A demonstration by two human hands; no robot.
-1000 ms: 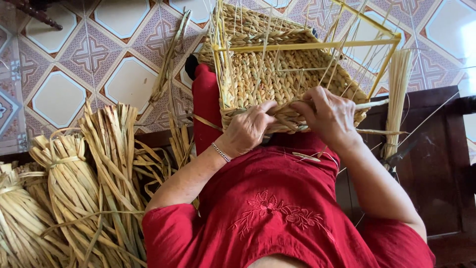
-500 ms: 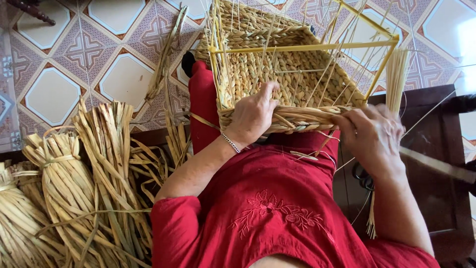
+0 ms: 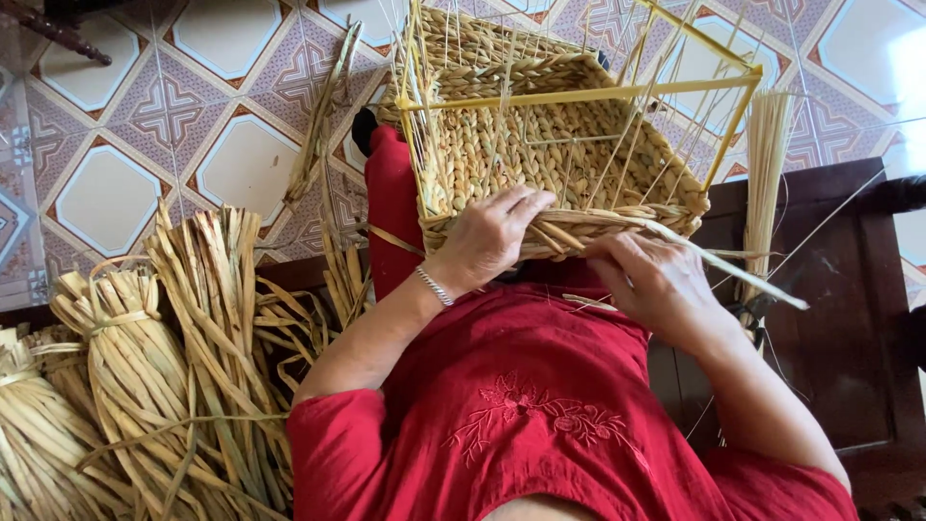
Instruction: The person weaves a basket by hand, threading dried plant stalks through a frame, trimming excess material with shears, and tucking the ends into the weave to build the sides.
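Observation:
A half-woven straw basket (image 3: 540,159) on a yellow wire frame (image 3: 579,95) rests on my lap, its open side towards me. My left hand (image 3: 492,236) presses on the basket's near woven rim, fingers spread over the braid. My right hand (image 3: 651,280) pinches a long flat straw strand (image 3: 743,275) that runs from the rim out to the right. Thin upright stalks stick up along the frame's sides. I wear a red embroidered top and a silver bracelet on the left wrist.
Bundles of dried straw (image 3: 145,367) lie tied at my left. A loose sheaf of thin stalks (image 3: 767,164) stands at the right by a dark wooden chair (image 3: 839,318). Patterned floor tiles (image 3: 174,116) lie beyond.
My right hand moved out to the right pulling the strand, then came back to the basket rim. My left hand stayed on the rim, sliding slightly right.

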